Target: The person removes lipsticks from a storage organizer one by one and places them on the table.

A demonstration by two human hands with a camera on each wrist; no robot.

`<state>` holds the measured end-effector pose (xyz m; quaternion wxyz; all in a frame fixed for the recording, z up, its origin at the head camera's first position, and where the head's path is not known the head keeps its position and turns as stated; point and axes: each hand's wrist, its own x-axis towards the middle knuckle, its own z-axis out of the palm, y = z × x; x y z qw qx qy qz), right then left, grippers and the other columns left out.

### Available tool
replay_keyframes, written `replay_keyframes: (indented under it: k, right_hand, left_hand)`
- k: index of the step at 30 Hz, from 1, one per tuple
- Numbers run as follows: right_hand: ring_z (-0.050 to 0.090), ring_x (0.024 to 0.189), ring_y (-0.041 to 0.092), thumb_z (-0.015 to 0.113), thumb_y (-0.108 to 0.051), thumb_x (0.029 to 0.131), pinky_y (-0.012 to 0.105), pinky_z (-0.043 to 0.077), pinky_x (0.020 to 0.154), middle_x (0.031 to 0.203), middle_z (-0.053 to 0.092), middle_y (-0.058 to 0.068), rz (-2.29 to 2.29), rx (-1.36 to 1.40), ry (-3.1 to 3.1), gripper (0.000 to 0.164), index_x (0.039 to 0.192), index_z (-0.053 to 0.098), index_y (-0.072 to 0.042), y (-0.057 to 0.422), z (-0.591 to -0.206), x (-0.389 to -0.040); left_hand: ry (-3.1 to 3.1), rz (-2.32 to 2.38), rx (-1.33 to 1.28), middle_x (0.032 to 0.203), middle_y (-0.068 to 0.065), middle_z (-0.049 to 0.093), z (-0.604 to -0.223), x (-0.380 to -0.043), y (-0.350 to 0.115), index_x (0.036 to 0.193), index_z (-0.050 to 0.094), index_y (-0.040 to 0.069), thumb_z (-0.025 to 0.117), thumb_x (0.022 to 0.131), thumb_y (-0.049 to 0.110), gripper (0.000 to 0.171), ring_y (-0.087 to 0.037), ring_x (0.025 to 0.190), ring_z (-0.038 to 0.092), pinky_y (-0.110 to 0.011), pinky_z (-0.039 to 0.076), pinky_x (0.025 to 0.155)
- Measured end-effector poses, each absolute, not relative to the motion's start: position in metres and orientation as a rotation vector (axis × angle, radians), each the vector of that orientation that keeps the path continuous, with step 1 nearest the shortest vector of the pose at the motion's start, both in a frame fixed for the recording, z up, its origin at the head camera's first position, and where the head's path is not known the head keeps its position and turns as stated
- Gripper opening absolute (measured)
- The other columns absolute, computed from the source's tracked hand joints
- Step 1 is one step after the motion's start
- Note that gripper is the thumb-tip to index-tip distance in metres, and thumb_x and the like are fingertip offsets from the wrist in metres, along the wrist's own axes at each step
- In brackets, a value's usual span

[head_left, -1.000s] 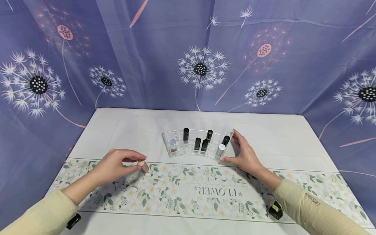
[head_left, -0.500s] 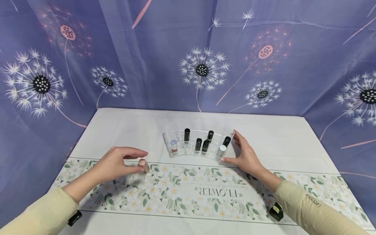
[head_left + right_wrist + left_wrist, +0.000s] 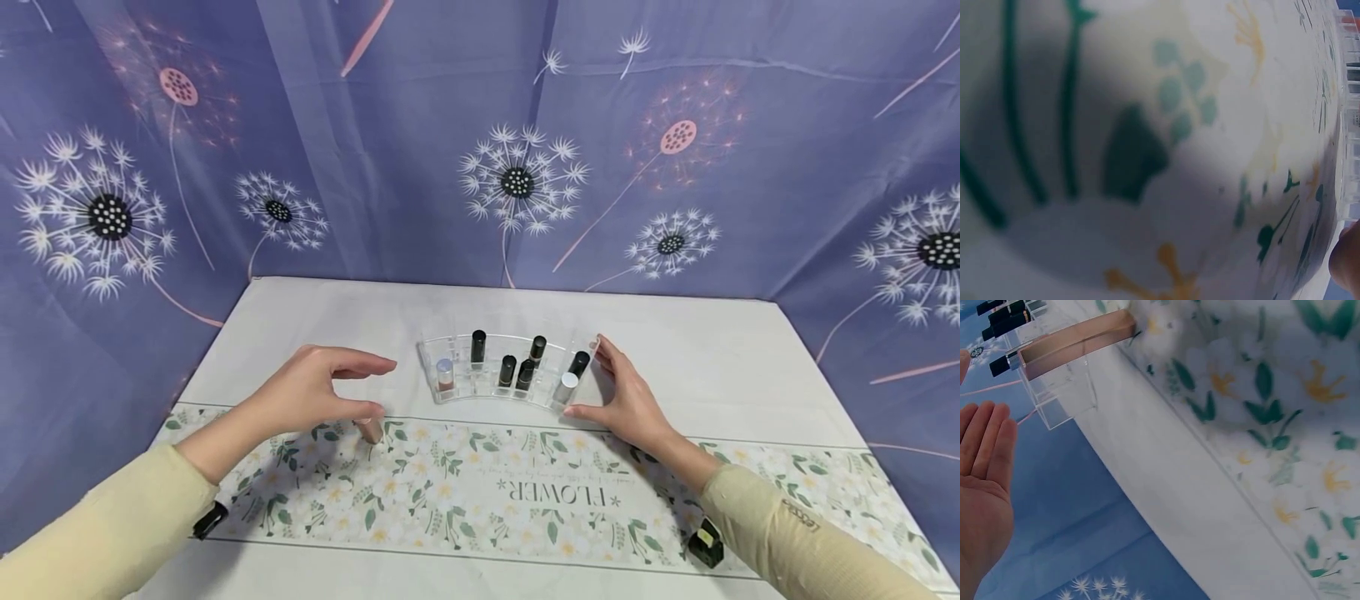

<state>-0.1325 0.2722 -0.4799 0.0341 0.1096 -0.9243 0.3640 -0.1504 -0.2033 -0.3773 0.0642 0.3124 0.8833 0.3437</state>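
My left hand [image 3: 318, 392] hovers over the floral strip with thumb and fingers spread, holding nothing. Just below its thumb stands a rose-brown lipstick tube [image 3: 370, 431], partly hidden by the thumb; the left wrist view shows the tube [image 3: 1082, 344] upright and apart from the fingers. A clear curved lipstick organizer [image 3: 474, 395] sits at mid-table. My right hand [image 3: 626, 400] grips its right end, thumb at the front corner, fingertips at the back. In it stand several black-capped lipsticks [image 3: 478, 347], a silver-capped one [image 3: 566, 388] and a pale-blue-capped one [image 3: 446, 375].
The white table [image 3: 315, 308] carries a floral printed strip [image 3: 450, 492] with mirrored lettering. A purple dandelion-print curtain [image 3: 405, 167] closes off the back and both sides. Black wrist devices show by the left sleeve [image 3: 112, 525] and the right sleeve [image 3: 787, 533].
My left hand has let go of the lipstick tube, which stays standing on the strip. That hand has opened, risen and shifted towards the organizer. The right hand stays on the organizer's end.
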Motion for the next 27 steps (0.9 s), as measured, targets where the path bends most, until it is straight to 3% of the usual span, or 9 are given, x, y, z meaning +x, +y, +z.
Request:
replay_keyframes:
  k: [27]
  right_hand:
    - [0.041,0.151,0.045,0.100,-0.030,0.077,0.057,0.037,0.124,0.167,0.035,0.028,1.133,0.334,-2.834,0.131,0.170,0.013,-0.001,0.273,-0.481,-0.132]
  left_hand:
    - [2.586,0.947,0.972,0.138,-0.006,0.072,-0.362,-0.195,-0.162,0.142,0.071,0.014,0.095,0.084,0.023,0.063,-0.033,0.126,0.070,-0.047,0.056,0.109]
